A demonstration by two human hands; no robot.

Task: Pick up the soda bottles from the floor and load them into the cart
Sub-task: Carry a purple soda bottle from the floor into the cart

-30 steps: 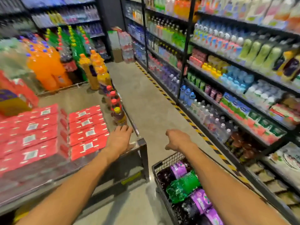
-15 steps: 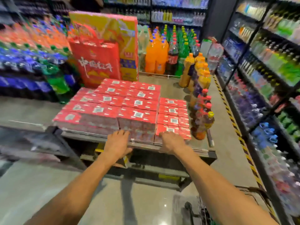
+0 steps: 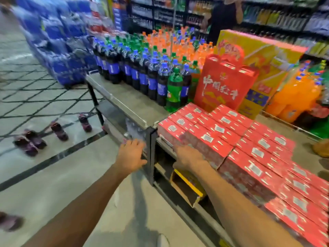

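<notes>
Several dark soda bottles with purple labels lie on the tiled floor at the left: one bottle nearest the display stand, another bottle beside it, a pair of bottles further left. A blurred bottle shows at the left edge. My left hand is stretched forward, palm down, fingers apart, holding nothing. My right hand reaches out in front of the red cartons, also holding nothing. The cart is out of view.
A metal display stand carries upright cola, green and orange bottles, a red gift box and flat red cartons. Blue shrink-wrapped packs are stacked at the back left. A person stands by the far shelves.
My view has swung left: the cart and the right-hand shelves have dropped out of sight, and the bottles on the floor have come into view. Both hands stay held out, holding nothing.
</notes>
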